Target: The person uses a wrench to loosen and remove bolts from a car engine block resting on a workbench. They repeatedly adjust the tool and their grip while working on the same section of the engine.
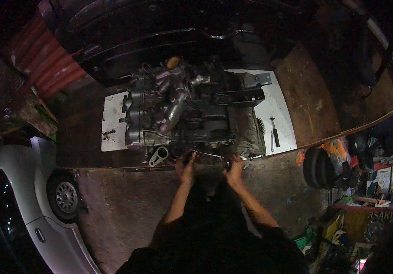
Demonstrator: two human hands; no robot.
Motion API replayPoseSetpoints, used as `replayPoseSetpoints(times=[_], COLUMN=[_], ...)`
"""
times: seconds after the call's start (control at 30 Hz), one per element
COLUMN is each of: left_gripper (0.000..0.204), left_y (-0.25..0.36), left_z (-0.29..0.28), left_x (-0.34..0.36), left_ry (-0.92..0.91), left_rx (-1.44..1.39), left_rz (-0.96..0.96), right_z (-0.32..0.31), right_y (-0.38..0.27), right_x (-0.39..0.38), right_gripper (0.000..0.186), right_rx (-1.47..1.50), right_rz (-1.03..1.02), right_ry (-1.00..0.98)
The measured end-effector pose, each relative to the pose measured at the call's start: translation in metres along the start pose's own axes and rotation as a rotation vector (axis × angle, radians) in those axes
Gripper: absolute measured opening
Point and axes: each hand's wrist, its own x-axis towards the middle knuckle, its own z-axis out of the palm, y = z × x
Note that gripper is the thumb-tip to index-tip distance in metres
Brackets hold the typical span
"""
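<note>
A big grey engine (178, 112) is laid on its side on a white board (281, 114), and the board is set on a brown wooden platform (306, 96). The engine is seen out in the open with its pipes and covers showing, so it looks already taken out, and the work on its near edge seems to be only partly done; how much is left cannot be told. A thin metal rod (208, 154) is stretched along the near edge of the engine, between the two hands. The left hand (186, 166) is curled close at one end of the rod, and the right hand (234, 170) is closed on something small and dark at the other end, but the light is dim and it cannot be told just what is gripped. Both hands are placed right against the bottom edge of the engine, with the arms reached up from below. A silver ring-shaped bracket (158, 155) is left just beside the left hand. A hammer (274, 132) is laid on the white board, well apart from the right hand. A silver car (32, 205) is parked at the left.
</note>
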Motion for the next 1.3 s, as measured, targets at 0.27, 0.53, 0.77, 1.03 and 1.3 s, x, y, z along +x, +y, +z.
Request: replayPoseSetpoints(times=[0.27, 0.53, 0.77, 1.03, 1.3], left_gripper=[0.019, 0.023, 0.023, 0.02, 0.023], left_y=[0.034, 0.018, 0.02, 0.029, -0.065], left_z=[0.018, 0.016, 0.018, 0.019, -0.005], left_x=[0.0, 0.009, 0.014, 0.013, 0.04], left_ry=[0.076, 0.082, 0.087, 0.129, -0.125], left_rx=[0.224, 0.11, 0.32, 0.282, -0.719], left_rz=[0.149, 0.195, 0.297, 0.251, -0.542], right_z=[0.068, 0.1, 0.173, 0.082, -0.055], right_y=[-0.009, 0.0, 0.039, 0.007, -0.062], right_x=[-0.016, -0.003, -0.008, 0.005, 0.032], right_gripper=[0.02, 0.024, 0.032, 0.042, 0.034], right_rx=[0.583, 0.508, 0.741, 0.269, -0.468], right_rz=[0.24, 0.386, 0.341, 0.161, -0.368], right_ry=[-0.009, -0.134, -0.051, -0.248, -0.263])
